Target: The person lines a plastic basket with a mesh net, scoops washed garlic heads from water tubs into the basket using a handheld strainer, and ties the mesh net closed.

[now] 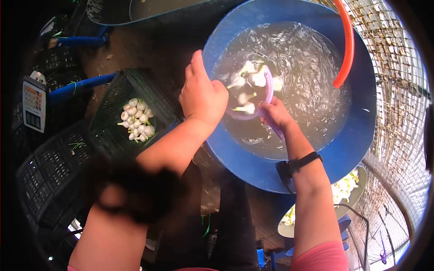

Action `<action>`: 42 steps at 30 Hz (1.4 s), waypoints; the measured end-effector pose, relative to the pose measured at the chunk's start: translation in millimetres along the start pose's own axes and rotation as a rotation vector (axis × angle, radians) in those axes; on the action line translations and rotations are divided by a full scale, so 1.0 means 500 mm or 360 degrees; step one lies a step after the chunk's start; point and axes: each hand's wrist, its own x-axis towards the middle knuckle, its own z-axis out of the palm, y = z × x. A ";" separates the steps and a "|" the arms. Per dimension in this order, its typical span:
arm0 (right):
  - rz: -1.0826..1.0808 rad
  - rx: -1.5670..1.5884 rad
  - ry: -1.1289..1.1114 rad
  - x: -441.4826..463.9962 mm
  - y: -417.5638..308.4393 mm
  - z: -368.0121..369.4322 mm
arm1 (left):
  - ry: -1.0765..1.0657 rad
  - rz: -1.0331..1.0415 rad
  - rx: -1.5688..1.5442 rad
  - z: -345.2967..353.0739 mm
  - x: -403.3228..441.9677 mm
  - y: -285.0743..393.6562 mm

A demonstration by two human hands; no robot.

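Observation:
A large blue tub of murky, rippling water is in front of me. My right hand grips the rim of a purple plastic strainer, partly under the water. In and around it are white garlic bulbs with short green stems, blurred by glare. At the tub's left rim my left hand is held up with its fingers stretched out and nothing visible in it. Whether it touches the rim I cannot tell. Left of that hand, a dark green crate holds a pile of garlic bulbs.
An orange-red hose hangs over the tub's right side. Below right stands a bowl of pale, leafy trimmings. Black crates and a digital scale display are on the left. Wire mesh runs along the right.

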 end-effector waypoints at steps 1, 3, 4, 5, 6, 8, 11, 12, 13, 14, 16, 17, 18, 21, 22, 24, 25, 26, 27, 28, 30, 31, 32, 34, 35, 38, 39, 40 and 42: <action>-0.0079 -0.0043 -0.0034 -0.021 -0.010 -0.002 | 0.0009 -0.0029 0.0018 0.000 0.000 0.000; -0.0122 -0.0134 -0.0087 -0.047 -0.019 -0.013 | 0.0029 -0.0041 0.0028 0.000 0.000 0.005; -0.0135 -0.0132 -0.0080 -0.065 -0.025 -0.012 | 0.0014 -0.0069 0.0021 -0.001 -0.002 0.007; -0.0194 -0.0103 -0.0094 -0.085 -0.031 -0.009 | 0.0002 -0.0096 0.0015 -0.002 -0.002 0.008; -0.0255 -0.0076 -0.0107 -0.102 -0.041 -0.008 | 0.0014 -0.0081 0.0007 -0.003 -0.001 0.009; -0.0341 -0.0147 -0.0112 -0.127 -0.058 -0.012 | -0.0027 -0.0054 -0.0046 -0.003 0.000 0.007; -0.0411 -0.0131 -0.0138 -0.176 -0.071 -0.003 | -0.0040 -0.0077 -0.0111 -0.006 0.002 0.003; -0.0399 -0.0039 -0.0159 -0.195 -0.072 0.003 | -0.0027 -0.0069 -0.0121 -0.006 0.002 0.004; -0.0412 -0.0049 -0.0160 -0.212 -0.070 0.008 | -0.0032 -0.0072 -0.0203 -0.006 0.001 0.002; -0.0410 -0.0017 -0.0131 -0.230 -0.067 0.011 | -0.0038 -0.0079 -0.0285 -0.007 0.001 -0.001; -0.0409 -0.0007 -0.0091 -0.267 -0.058 0.021 | -0.0015 -0.0099 -0.0380 -0.002 0.005 -0.011; -0.0371 0.0106 -0.0063 -0.285 -0.050 0.029 | 0.0022 -0.0084 -0.0684 0.004 0.008 -0.022; -0.0330 0.0219 -0.0035 -0.303 -0.041 0.036 | 0.0059 -0.0071 -0.0987 0.012 0.008 -0.033; -0.0470 0.0401 0.0043 -0.346 0.012 0.049 | 0.0220 -0.0166 -0.2052 0.048 0.014 -0.071; -0.0500 0.0435 0.0197 -0.369 0.013 0.064 | 0.0256 -0.0268 -0.1881 0.043 0.006 -0.083; -0.0506 0.0393 0.0377 -0.391 0.035 0.061 | 0.0021 -0.0394 -0.1759 0.008 -0.076 -0.120; -0.0544 0.0499 0.0564 -0.409 0.034 0.074 | 0.0189 -0.0025 -0.1293 0.089 -0.110 -0.222; -0.0587 0.0482 0.0686 -0.430 0.026 0.102 | -0.0070 -0.0118 -0.1264 0.074 -0.158 -0.272; -0.0566 0.0466 0.0652 -0.448 0.026 0.099 | -0.0221 -0.0176 -0.1364 0.061 -0.214 -0.315; -0.0628 0.0394 0.0610 -0.464 0.032 0.092 | -0.0276 -0.0170 -0.1304 0.030 -0.261 -0.351; -0.0671 0.0441 0.0763 -0.495 0.029 0.110 | -0.0390 -0.0251 -0.1237 0.005 -0.337 -0.465; -0.0691 0.0409 0.0753 -0.513 0.006 0.145 | -0.0374 -0.0385 -0.1363 -0.002 -0.372 -0.523; -0.0714 0.0376 0.0742 -0.534 -0.021 0.192 | -0.0338 -0.0410 -0.1296 -0.022 -0.401 -0.574; -0.0781 0.0311 0.0680 -0.544 -0.055 0.268 | -0.0260 -0.0549 -0.1228 -0.083 -0.431 -0.628; -0.0840 0.0266 0.0639 -0.540 -0.067 0.308 | -0.0258 -0.0660 -0.1218 -0.116 -0.434 -0.648; -0.0781 -0.0079 0.0403 -0.501 -0.090 0.420 | -0.0206 -0.0810 -0.1219 -0.160 -0.432 -0.719; -0.0700 -0.0231 0.0341 -0.470 -0.081 0.444 | -0.0176 -0.0839 -0.1214 -0.162 -0.434 -0.743; -0.0619 -0.0384 0.0279 -0.432 -0.070 0.464 | -0.0169 -0.0853 -0.1225 -0.168 -0.430 -0.752; -0.0749 -0.0656 0.0236 -0.374 -0.064 0.571 | -0.0123 -0.0917 -0.1268 -0.181 -0.420 -0.764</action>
